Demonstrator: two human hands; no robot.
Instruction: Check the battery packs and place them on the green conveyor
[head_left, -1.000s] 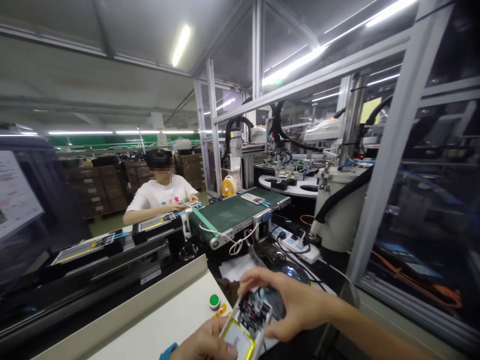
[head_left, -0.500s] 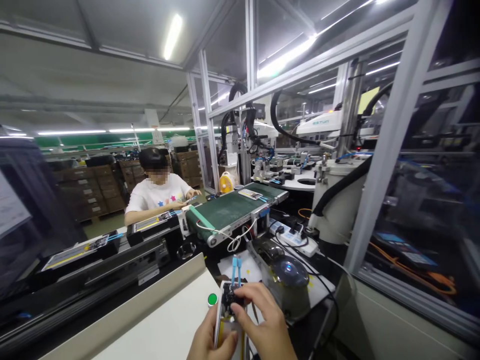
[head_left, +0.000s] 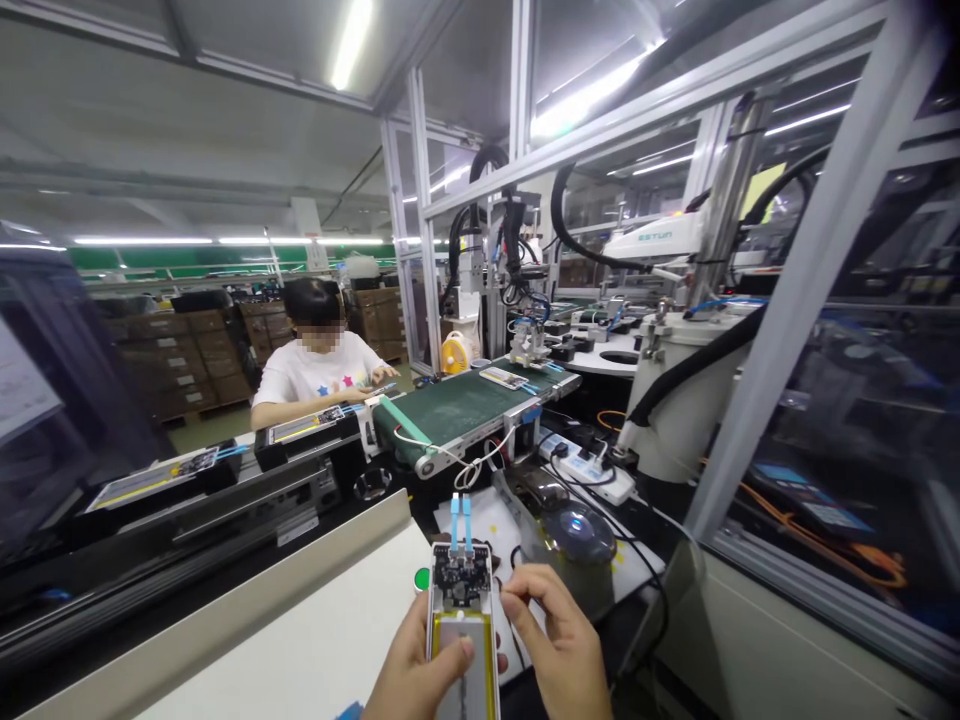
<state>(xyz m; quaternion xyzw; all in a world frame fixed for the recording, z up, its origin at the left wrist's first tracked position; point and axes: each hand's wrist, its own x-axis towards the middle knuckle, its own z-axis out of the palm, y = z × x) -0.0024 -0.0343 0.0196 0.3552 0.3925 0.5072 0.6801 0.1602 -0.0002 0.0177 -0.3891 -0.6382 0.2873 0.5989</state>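
Observation:
My left hand grips an open power bank upright in front of me, thumb pressed on its silver battery. At its upper end sits a dark circuit board, from which two blue cable ends stick up. My right hand is just right of the board, thumb and forefinger pinched together. Whatever lies between those fingertips, if anything, is too small to make out. A green button shows left of the power bank, above the white work surface.
A green conveyor belt carries another power bank. Two more units lie in black fixtures along the left rail. A co-worker sits beyond it. Right are a power strip, cables, a framed enclosure and a robot arm.
My right hand has come off the circuit board and moved right, uncovering it. The power bank is a little higher and faces me more fully. My left hand keeps its hold.

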